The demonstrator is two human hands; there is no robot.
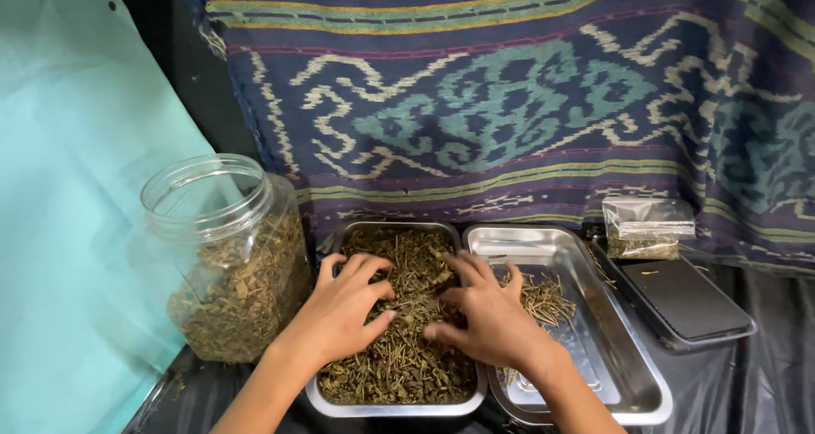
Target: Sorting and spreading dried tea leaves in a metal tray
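Observation:
A steel tray (399, 407) in the middle is full of dried brown-green herbs (399, 366). My left hand (344, 311) lies palm down on the herbs with fingers spread. Beside it, my right hand (484, 311) also rests on the herbs, fingers spread and touching the pile, its wrist over the tray's right rim. Neither hand is closed around anything. A second steel tray (624, 366) sits directly to the right, holding only a few thin dried stems (548, 298).
A clear plastic jar (225, 256), open and partly filled with dried herbs, stands at the left. A black flat scale (683, 298) on the right carries a small clear bag (647, 229) of herbs. Patterned woven cloth (509, 103) hangs behind; teal sheet (76, 188) at left.

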